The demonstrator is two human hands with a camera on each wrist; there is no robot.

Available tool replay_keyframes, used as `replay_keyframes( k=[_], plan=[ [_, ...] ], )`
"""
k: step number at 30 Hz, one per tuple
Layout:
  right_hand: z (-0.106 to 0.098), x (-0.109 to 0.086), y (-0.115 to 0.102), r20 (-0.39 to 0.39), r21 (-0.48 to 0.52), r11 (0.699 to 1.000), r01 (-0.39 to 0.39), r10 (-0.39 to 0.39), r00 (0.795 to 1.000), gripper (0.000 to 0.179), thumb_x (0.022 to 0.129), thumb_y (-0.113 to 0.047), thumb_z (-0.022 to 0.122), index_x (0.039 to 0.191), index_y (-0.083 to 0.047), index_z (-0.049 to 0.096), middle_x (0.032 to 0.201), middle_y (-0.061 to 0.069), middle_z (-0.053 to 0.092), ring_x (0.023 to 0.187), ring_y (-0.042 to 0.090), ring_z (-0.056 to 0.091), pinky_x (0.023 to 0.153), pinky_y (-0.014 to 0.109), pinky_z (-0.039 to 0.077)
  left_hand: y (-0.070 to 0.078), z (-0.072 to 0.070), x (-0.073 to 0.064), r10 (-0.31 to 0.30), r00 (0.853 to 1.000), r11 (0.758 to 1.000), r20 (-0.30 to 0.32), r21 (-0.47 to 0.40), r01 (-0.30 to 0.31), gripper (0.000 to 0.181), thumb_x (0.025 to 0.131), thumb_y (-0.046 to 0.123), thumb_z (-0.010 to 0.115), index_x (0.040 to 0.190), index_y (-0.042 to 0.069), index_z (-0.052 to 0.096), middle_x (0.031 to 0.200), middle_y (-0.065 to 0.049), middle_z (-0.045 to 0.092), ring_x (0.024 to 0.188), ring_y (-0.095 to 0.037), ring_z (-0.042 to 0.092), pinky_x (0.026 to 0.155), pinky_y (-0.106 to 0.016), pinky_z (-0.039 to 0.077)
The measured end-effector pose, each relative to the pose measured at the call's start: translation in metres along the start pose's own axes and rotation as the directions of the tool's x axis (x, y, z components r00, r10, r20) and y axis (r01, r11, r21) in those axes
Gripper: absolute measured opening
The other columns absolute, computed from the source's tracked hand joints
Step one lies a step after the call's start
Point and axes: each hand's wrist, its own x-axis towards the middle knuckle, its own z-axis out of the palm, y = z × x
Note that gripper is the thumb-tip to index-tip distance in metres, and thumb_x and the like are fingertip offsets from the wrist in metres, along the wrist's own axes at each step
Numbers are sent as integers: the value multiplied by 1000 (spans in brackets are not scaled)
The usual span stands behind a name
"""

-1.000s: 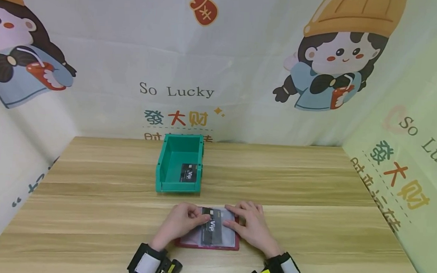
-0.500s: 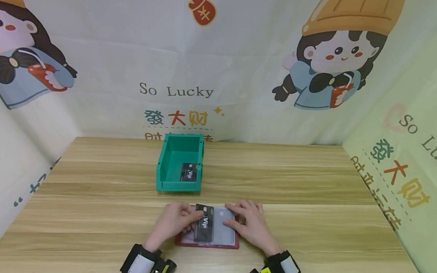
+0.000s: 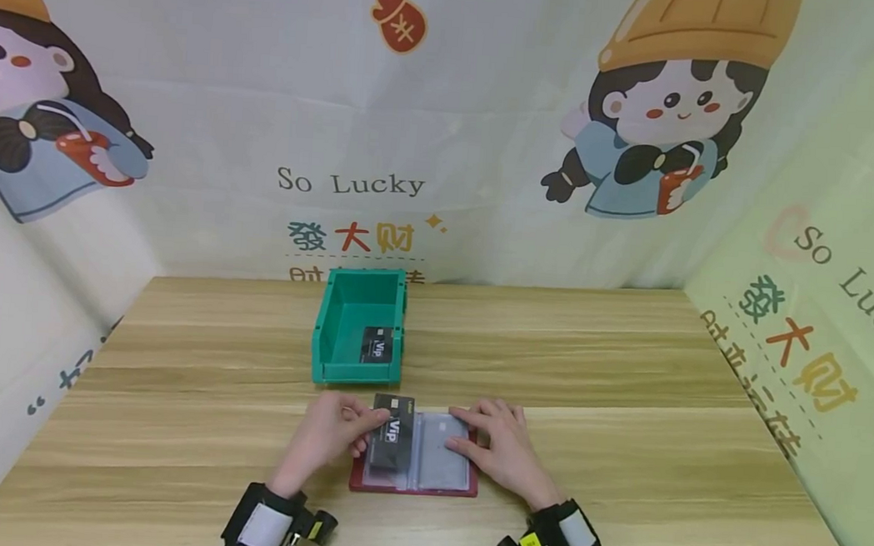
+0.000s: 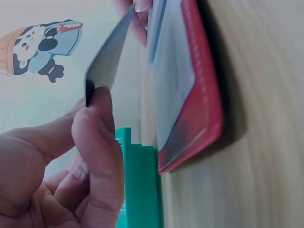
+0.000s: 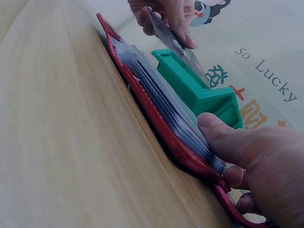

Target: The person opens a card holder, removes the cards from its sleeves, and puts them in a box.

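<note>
A black card (image 3: 394,450) printed "Vip" is pinched between the thumb and fingers of my left hand (image 3: 325,433). The left wrist view shows the card (image 4: 109,61) tilted and apart from the red card holder (image 4: 209,102). That card holder (image 3: 442,491) lies open on the table, with clear plastic sleeves (image 3: 442,461) on both sides. My right hand (image 3: 504,452) grips its right side. In the right wrist view, the right thumb presses on the stack of sleeves (image 5: 166,104) while the fingers curl at the red cover's edge (image 5: 156,121).
Behind the card holder stands a green plastic bin (image 3: 344,317), with another black "Vip" card (image 3: 377,345) inside. The wooden table (image 3: 589,357) meets a printed cloth backdrop (image 3: 490,143) at the back and sides.
My left hand has drawn the card leftward and up, from over the middle of the holder to above its left side. The right hand has stayed in place.
</note>
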Motion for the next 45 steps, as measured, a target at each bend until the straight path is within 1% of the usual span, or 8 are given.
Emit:
replay_keyframes(
  k=[6,14,19,25,31,36,41,45],
  plan=[
    [0,0,0,-5,-2,1000,9,-9,1000,41,87,-32,77,125,-15,72,90,-9,57,91,10,44,87,36,24,1,-11,7,51,998,999,-30,-12,-51,19,90,15,74,81,-1,73,57,-2,64,49,-11,58,51,-25,52],
    [-1,0,1,-17,-2,1000,28,-29,999,41,87,-31,77,125,-16,72,88,-9,57,89,10,43,85,34,23,8,-29,16,81,993,997,-87,-6,-82,21,92,16,74,91,-5,72,66,-7,70,55,-12,60,55,-25,51],
    [0,0,2,-21,-12,999,34,-35,999,41,87,-33,77,124,-17,72,87,-11,54,89,9,43,85,34,23,15,-38,21,116,988,993,-106,14,-115,21,93,13,71,98,-7,71,75,-14,74,59,-13,64,54,-25,50],
    [0,0,1,-14,-16,999,29,-29,999,40,87,-33,77,124,-17,72,88,-11,55,90,9,44,86,35,24,22,-45,26,140,982,990,-124,21,-138,20,95,8,68,107,-8,68,87,-20,75,67,-19,69,62,-27,55],
    [-1,0,0,5,5,1000,6,-6,1000,40,88,-32,77,125,-17,72,90,-10,57,93,11,45,88,37,24,30,-50,31,165,971,986,-170,51,-158,23,97,5,63,114,-9,66,93,-23,74,69,-13,66,61,-22,50],
    [-1,0,0,-1,1,1000,17,-17,1000,40,88,-32,77,125,-16,72,88,-10,56,91,10,45,87,36,24,36,-52,38,162,962,984,-218,103,-143,24,99,6,60,119,-6,64,98,-23,72,72,-17,62,61,-23,46],
    [-1,0,0,-21,-5,999,37,-37,999,40,87,-32,77,123,-16,72,87,-11,55,89,9,44,86,35,23,41,-52,44,149,958,986,-244,115,-124,27,100,7,57,125,-5,61,100,-23,69,74,-20,58,61,-26,44],
    [-1,0,0,-29,-4,999,44,-44,999,39,87,-32,77,123,-16,73,86,-11,54,88,8,43,85,34,23,41,-51,50,169,945,983,-282,120,-140,30,100,5,57,128,-6,57,99,-25,69,74,-22,59,60,-26,43]
  ],
)
